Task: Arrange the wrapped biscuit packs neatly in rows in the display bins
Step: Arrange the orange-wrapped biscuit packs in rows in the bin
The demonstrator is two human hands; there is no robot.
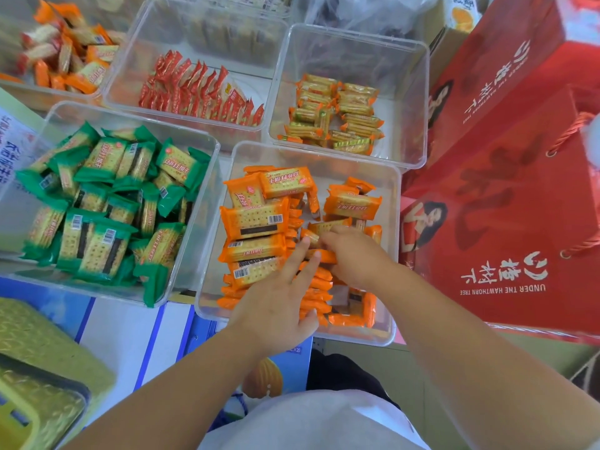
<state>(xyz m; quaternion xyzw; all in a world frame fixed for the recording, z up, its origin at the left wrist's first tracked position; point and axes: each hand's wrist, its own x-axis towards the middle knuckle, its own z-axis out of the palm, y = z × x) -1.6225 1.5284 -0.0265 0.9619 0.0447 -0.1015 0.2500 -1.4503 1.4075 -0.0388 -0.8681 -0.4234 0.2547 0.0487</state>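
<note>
A clear plastic bin (391,196) in front of me holds orange-wrapped biscuit packs (256,219). Several lie flat in a loose stack on its left side, and others stand on edge in a row (316,287) down the middle. My left hand (279,297) lies over that row with its fingers stretched out, pressing the packs. My right hand (354,251) reaches in beside it, its fingers curled around an orange pack (319,230) at the row's far end. More orange packs (352,203) lie loose at the bin's back right.
A bin of green packs (104,203) stands to the left. Behind are bins of red packs (198,89), small gold-orange packs (337,115) and mixed orange packs (65,50). Red gift bags (506,203) press against the right side. A yellow-green basket (35,368) sits at the lower left.
</note>
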